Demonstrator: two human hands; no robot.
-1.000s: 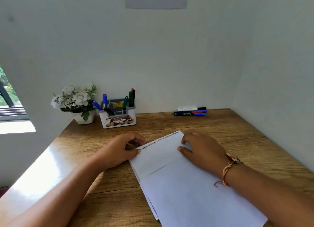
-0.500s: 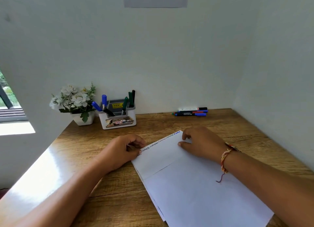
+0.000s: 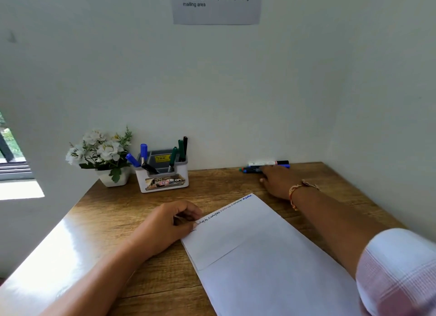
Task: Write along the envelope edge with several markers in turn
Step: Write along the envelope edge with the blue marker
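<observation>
A large white envelope (image 3: pixel 271 256) lies slanted on the wooden desk (image 3: pixel 113 221), with small handwriting (image 3: pixel 224 209) running along its upper edge. My left hand (image 3: pixel 169 223) sits at the envelope's upper left corner, fingers curled and thumb pinching that corner. My right hand (image 3: pixel 278 181) is stretched out to the back of the desk, its fingers lying over a small pile of loose markers (image 3: pixel 251 170). A white marker with a black cap (image 3: pixel 264 163) lies just behind the fingers. The fingertips hide part of the pile.
A white marker holder (image 3: pixel 162 180) with blue, green and black markers stands at the back left, beside a pot of white flowers (image 3: pixel 111 174). Walls close off the back and right. A printed notice (image 3: pixel 215 6) hangs on the back wall.
My right hand left the envelope's top edge and reached back right to the loose markers. My left hand stayed at the corner. The camera tilted up a little.
</observation>
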